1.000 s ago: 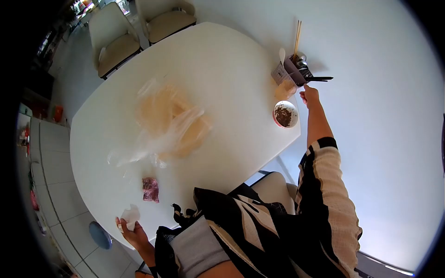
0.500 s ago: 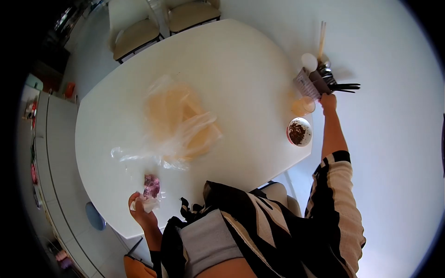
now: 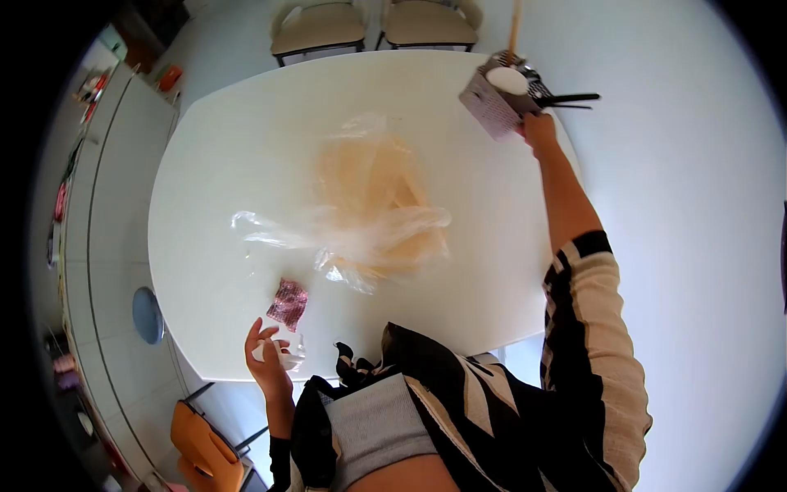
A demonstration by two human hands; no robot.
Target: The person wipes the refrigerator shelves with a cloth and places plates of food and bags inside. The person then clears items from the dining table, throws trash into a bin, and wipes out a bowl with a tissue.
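Note:
My right hand (image 3: 538, 131) is closed on the near side of a grey utensil holder (image 3: 490, 108) at the far right of the table. A pale stick-like utensil (image 3: 515, 31), a white round piece (image 3: 507, 80) and black handles (image 3: 570, 100) stick out of it. My left hand (image 3: 266, 365) is at the near left edge, its fingers curled around a crumpled white tissue (image 3: 283, 357). Just beyond it lies a shiny pink patterned packet (image 3: 288, 305). A clear plastic bag (image 3: 384, 221) with flat yellowish sheets (image 3: 365, 168) lies mid-table.
The white table (image 3: 221, 164) has rounded edges. Two beige chairs (image 3: 318, 31) stand at its far side, and an orange chair (image 3: 201, 443) is at the lower left. A blue-grey round seat (image 3: 148, 315) is beside the left edge, near a long white cabinet (image 3: 123, 205).
My right hand has brought the utensil holder leftward over the table. The view has shifted; the bowl and glass near my right arm no longer show. My left hand still holds the tissue.

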